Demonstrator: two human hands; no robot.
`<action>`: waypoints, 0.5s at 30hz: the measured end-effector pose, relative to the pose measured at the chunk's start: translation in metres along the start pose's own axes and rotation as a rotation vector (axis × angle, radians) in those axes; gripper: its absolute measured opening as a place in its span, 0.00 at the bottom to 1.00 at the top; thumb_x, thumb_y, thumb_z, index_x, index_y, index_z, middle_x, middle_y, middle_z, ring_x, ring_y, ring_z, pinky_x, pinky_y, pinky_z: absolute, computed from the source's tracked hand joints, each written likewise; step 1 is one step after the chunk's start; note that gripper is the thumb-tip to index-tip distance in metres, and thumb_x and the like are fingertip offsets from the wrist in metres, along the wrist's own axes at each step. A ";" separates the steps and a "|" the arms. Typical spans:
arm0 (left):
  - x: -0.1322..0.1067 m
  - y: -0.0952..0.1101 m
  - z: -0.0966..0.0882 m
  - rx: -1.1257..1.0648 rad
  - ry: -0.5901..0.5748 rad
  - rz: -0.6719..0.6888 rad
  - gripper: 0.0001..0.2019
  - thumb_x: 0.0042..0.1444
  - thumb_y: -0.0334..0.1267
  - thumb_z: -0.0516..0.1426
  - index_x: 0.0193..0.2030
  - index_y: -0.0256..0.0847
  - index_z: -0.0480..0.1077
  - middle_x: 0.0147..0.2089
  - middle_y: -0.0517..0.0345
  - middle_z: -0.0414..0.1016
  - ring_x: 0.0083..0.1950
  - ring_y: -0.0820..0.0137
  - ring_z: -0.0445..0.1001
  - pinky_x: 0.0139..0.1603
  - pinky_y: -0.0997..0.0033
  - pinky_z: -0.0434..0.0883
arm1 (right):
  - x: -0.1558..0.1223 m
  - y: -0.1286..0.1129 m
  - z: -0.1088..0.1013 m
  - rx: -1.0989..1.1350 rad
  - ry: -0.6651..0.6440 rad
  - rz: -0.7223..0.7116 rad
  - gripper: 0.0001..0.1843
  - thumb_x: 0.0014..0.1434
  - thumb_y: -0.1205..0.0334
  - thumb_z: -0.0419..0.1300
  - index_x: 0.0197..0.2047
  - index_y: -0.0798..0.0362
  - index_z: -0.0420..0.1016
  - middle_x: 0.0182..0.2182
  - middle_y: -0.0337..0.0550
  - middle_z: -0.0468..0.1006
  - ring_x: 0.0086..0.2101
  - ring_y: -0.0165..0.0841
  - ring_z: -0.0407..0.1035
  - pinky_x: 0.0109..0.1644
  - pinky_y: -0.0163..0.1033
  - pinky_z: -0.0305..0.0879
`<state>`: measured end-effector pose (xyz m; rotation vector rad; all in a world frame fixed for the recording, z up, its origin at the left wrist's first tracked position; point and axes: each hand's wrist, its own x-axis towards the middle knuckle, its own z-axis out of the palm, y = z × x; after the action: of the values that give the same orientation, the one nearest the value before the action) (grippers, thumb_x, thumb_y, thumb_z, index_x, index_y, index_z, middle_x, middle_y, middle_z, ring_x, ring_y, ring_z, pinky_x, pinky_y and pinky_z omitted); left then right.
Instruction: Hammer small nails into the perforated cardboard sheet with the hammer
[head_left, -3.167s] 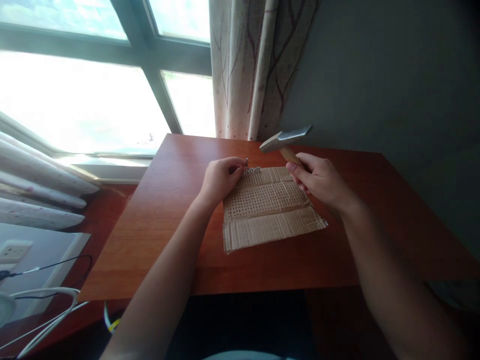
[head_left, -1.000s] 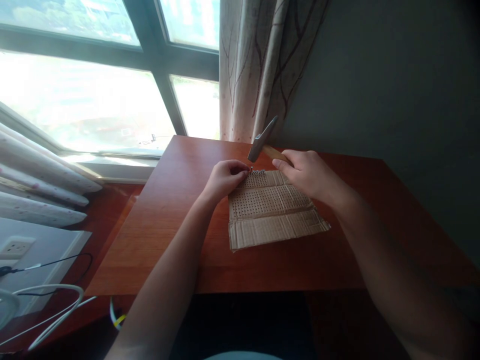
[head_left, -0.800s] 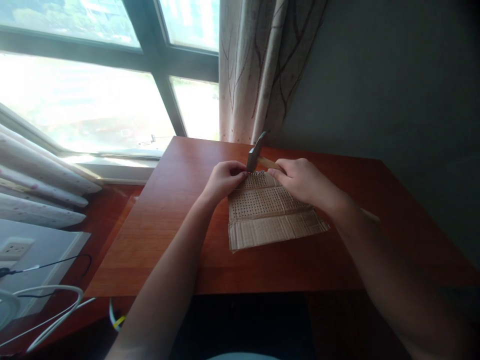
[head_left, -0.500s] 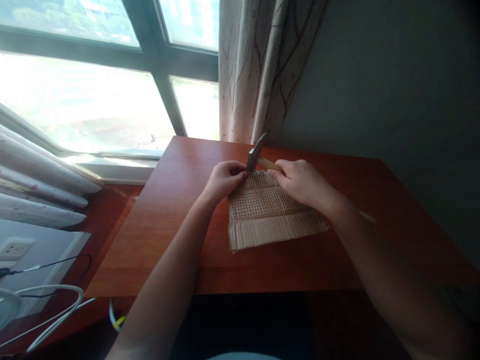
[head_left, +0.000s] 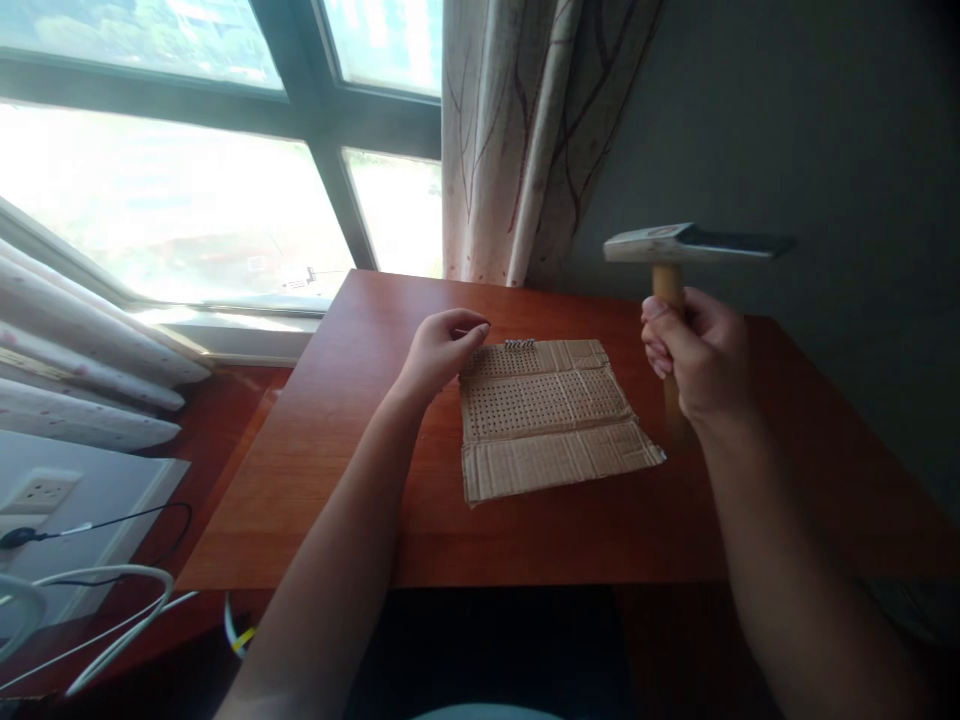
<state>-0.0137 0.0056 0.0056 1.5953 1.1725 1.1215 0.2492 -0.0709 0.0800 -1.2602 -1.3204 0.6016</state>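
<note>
My right hand is wrapped round the wooden handle of a hammer, raised above the right side of the table with its metal head up. A flat piece of cardboard dotted with rows of small holes lies on the table. Along its far edge stands a short row of small metal pieces, perhaps nails or screws. At the cardboard's far left corner is my left hand, thumb and forefinger pinched together. Whatever is between those fingertips is too small to make out.
The brown wooden table reaches toward a window and a curtain. A grey wall rises behind on the right. At lower left are a wall socket and loose white cables.
My right hand has lifted the hammer up and to the right, off the cardboard's far edge. My left hand has shifted slightly left and stays near the far left corner.
</note>
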 end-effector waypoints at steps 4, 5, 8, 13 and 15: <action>0.001 0.001 -0.013 0.088 0.055 -0.005 0.12 0.54 0.42 0.61 0.40 0.37 0.79 0.39 0.49 0.82 0.39 0.65 0.79 0.38 0.68 0.74 | -0.005 0.010 -0.011 0.131 0.126 -0.001 0.20 0.58 0.49 0.67 0.24 0.49 0.64 0.15 0.29 0.57 0.14 0.23 0.49 0.16 0.34 0.44; 0.001 0.001 -0.018 0.164 0.069 -0.012 0.12 0.55 0.43 0.61 0.40 0.38 0.80 0.38 0.50 0.82 0.39 0.65 0.79 0.38 0.67 0.74 | -0.007 0.013 -0.013 0.144 0.141 0.003 0.20 0.58 0.49 0.67 0.25 0.49 0.64 0.15 0.29 0.56 0.14 0.23 0.49 0.15 0.34 0.44; -0.001 0.002 -0.036 0.506 0.095 -0.076 0.11 0.56 0.43 0.59 0.39 0.41 0.80 0.38 0.51 0.82 0.39 0.62 0.79 0.38 0.64 0.72 | -0.012 0.021 -0.016 0.161 0.202 -0.012 0.19 0.58 0.49 0.67 0.25 0.50 0.66 0.14 0.29 0.56 0.14 0.23 0.49 0.15 0.34 0.44; -0.008 0.008 -0.063 0.841 -0.057 -0.218 0.10 0.55 0.42 0.58 0.37 0.44 0.79 0.41 0.52 0.82 0.40 0.60 0.78 0.38 0.63 0.69 | -0.022 0.030 -0.020 0.206 0.292 -0.086 0.22 0.58 0.52 0.67 0.21 0.48 0.61 0.14 0.30 0.55 0.14 0.24 0.49 0.16 0.36 0.43; -0.010 0.010 -0.068 0.881 -0.179 -0.241 0.10 0.54 0.41 0.57 0.38 0.44 0.79 0.41 0.54 0.82 0.40 0.61 0.78 0.38 0.64 0.68 | -0.025 0.031 -0.022 0.227 0.306 -0.089 0.22 0.59 0.52 0.66 0.21 0.48 0.61 0.14 0.30 0.55 0.14 0.24 0.48 0.16 0.37 0.42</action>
<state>-0.0783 0.0013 0.0304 2.0476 1.8072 0.2729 0.2733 -0.0917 0.0471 -1.0544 -1.0177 0.4599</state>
